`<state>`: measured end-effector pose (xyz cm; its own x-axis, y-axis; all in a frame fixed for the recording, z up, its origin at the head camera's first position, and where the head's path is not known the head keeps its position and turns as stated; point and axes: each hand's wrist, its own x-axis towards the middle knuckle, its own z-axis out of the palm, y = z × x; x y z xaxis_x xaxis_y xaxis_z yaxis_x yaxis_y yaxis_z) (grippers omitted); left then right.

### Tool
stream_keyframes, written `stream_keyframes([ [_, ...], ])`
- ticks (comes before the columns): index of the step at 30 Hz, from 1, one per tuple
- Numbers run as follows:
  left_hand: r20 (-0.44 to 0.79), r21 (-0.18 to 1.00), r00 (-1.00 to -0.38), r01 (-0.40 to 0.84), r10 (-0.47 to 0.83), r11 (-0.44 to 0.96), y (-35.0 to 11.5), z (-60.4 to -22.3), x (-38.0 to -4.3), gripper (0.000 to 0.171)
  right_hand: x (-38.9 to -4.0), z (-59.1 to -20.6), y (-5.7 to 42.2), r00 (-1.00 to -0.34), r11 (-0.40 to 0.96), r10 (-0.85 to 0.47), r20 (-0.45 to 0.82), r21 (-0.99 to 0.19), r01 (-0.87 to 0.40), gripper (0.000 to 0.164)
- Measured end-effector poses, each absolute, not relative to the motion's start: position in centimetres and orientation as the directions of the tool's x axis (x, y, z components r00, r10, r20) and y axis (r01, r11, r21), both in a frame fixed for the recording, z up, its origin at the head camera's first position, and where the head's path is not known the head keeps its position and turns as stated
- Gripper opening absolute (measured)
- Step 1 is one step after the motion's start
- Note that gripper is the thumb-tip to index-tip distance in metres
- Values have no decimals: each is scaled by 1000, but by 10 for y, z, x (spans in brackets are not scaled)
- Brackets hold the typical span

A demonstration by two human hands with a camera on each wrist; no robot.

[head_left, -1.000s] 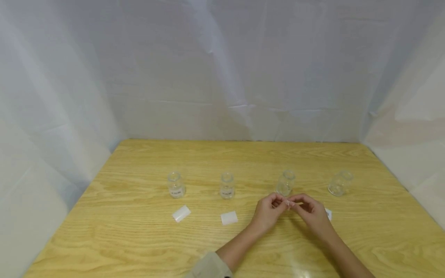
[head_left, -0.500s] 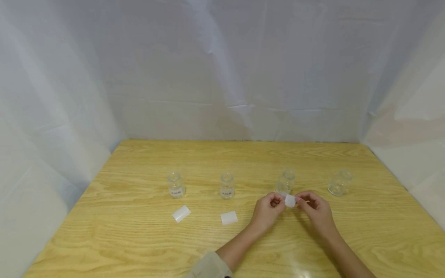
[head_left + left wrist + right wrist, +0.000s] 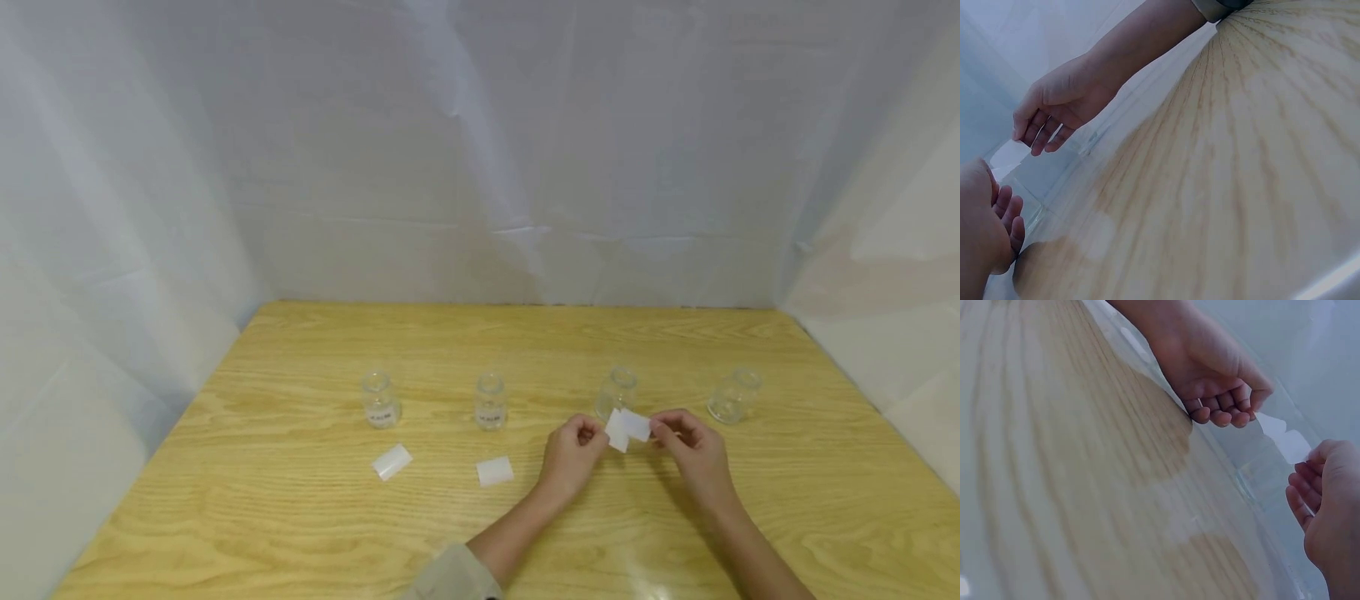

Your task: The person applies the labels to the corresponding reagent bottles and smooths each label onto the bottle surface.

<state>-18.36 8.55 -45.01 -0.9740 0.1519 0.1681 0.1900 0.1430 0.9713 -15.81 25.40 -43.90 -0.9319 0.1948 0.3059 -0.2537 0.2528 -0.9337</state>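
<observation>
White slip (image 3: pixel 616 432) pinched by left hand (image 3: pixel 570 457), second slip (image 3: pixel 637 424) by right hand (image 3: pixel 699 457), lower right of centre; slips touching. Along counter (image 3: pixel 300 533), below mid-frame: far-left jar (image 3: pixel 379 396), centre jar (image 3: pixel 491 398) labelled; third jar (image 3: pixel 618 388) behind slips, fourth jar (image 3: pixel 732 398) at right. Contents can't be told.

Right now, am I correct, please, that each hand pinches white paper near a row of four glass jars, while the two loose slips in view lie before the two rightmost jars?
Not quite, the side is wrong: the head view shows the two loose slips lying before the two leftmost jars. The left hand and right hand do each pinch white paper.
</observation>
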Motion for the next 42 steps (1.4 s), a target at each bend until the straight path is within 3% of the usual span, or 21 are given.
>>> stream_keyframes([
  [10, 160, 966, -981, 178, 109, 185, 84, -451, -184, 6, -159, -438, 259, -911, 249, 281, 302, -940, -234, 17],
  [15, 117, 934, -946, 208, 301, 290, 82, -451, -181, 10, -160, -437, 262, -896, 195, 341, 286, -953, -230, 13],
  [21, 178, 819, -868, 391, 463, 420, 80, -453, -178, 11, -160, -437, 260, -892, 134, 339, 299, -954, -268, 14],
  [30, 238, 712, -846, 485, 476, 507, 81, -455, -181, 9, -162, -440, 259, -901, 126, 308, 306, -952, -280, 18],
  [42, 298, 745, -866, 473, 400, 469, 82, -457, -182, 6, -160, -439, 258, -914, 131, 294, 280, -959, -252, 19],
])
